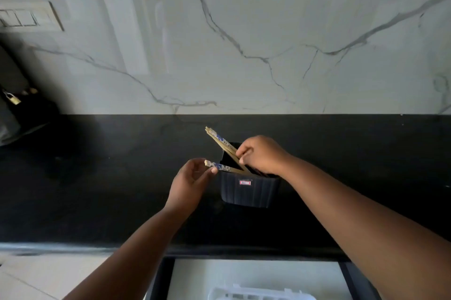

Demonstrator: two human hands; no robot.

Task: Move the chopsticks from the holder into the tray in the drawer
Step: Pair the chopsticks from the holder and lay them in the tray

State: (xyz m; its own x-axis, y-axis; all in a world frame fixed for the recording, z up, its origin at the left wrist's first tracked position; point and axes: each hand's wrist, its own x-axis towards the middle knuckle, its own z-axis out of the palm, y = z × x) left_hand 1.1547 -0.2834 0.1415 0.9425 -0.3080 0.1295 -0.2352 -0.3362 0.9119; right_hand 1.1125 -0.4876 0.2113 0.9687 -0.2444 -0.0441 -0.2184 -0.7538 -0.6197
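Chopsticks point(220, 141) stand fanned in the dark holder point(249, 190) on the black counter point(97, 177), none yet in the tray point(253, 293). Your right hand point(262, 154) pinches the upper bundle at the holder's mouth; your left hand point(189, 183) pinches the lower bundle point(220, 167) near its patterned ends. Risk: pulling both bundles apart sideways could tip the light holder or spill loose sticks. Tray sits in the open drawer point(161, 277) below, cut off by the frame edge; stick count and holder interior unreadable
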